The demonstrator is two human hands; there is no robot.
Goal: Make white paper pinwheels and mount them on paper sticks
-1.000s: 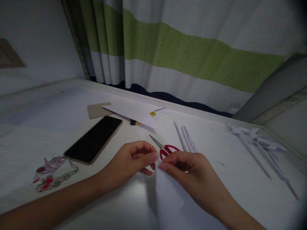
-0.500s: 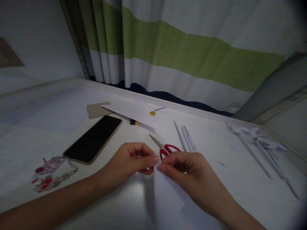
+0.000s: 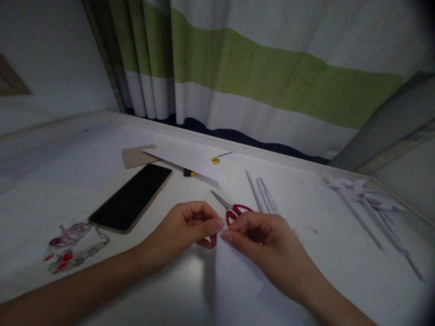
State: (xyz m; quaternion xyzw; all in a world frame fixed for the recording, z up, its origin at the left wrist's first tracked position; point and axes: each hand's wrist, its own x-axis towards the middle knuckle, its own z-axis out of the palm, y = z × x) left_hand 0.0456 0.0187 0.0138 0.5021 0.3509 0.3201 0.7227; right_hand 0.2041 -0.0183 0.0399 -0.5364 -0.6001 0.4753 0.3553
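Note:
A white sheet of paper (image 3: 238, 285) hangs down toward me, its upper corner pinched between both hands. My left hand (image 3: 195, 226) has thumb and forefinger closed at the corner's left side. Close beside it, the thumb and fingers of my right hand (image 3: 258, 235) grip the same corner, knuckles partly curled. Just behind my fingertips lie scissors (image 3: 229, 206) with red handles, blades pointing away to the left; my right hand hides part of one handle. Several thin rolled paper sticks (image 3: 263, 192) rest behind my right hand.
A phone (image 3: 132, 197) with a beaded strap (image 3: 73, 246) lies at left. Behind it are a brown card (image 3: 137, 157), a loose white sheet (image 3: 183, 160) and a yellow-black cutter (image 3: 188, 172) partly under it. Paper pinwheels on sticks (image 3: 370, 199) lie right. A curtain (image 3: 254, 63) hangs behind.
Both hands keep their pinch on the paper corner and have barely moved. The view has shifted very slightly.

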